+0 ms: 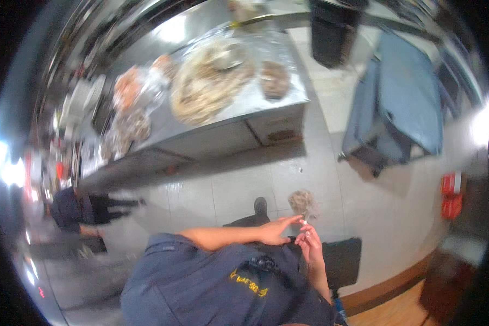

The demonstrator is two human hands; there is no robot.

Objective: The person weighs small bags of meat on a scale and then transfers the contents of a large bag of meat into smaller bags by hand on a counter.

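A clear plastic bag [302,201] with pale brown contents hangs just beyond my fingertips, above the floor. My right hand [309,241] has its fingers bent and pinches the bag's gathered neck. Coming in from the left, my left hand [275,232] reaches to the same neck, its fingers stretched out and its thumb apart from them. Whether its fingertips grip the plastic is too blurred to tell. Both hands are in front of my dark blue shirt [212,281].
A metal worktable [236,106] ahead bears a pale stringy heap [203,89], a metal bowl [230,57], a brown-filled bag [275,79] and orange-filled bags [127,87]. A blue-grey bin [411,93] stands right, red boxes [451,195] beyond. Another person [71,210] is at left.
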